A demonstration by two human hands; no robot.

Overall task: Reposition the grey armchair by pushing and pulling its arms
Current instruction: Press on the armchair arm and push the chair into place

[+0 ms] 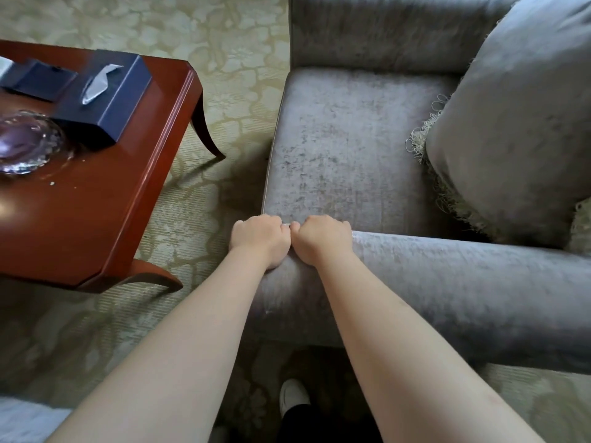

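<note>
Left hand (259,238), right hand (321,239) side by side, fingers curled over front end of near arm (447,282) of armchair (345,139). Grip step done; next, steady push or pull, likely minding table (96,219).

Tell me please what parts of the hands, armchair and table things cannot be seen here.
Head view:
- Fingertips of left hand and right hand: curled over the armchair arm, hidden behind the knuckles.
- Armchair's back: covered by the cushion, cut by the right edge.
- Armchair's legs: under its body.
- Glass dish: cut by the left edge.
</note>
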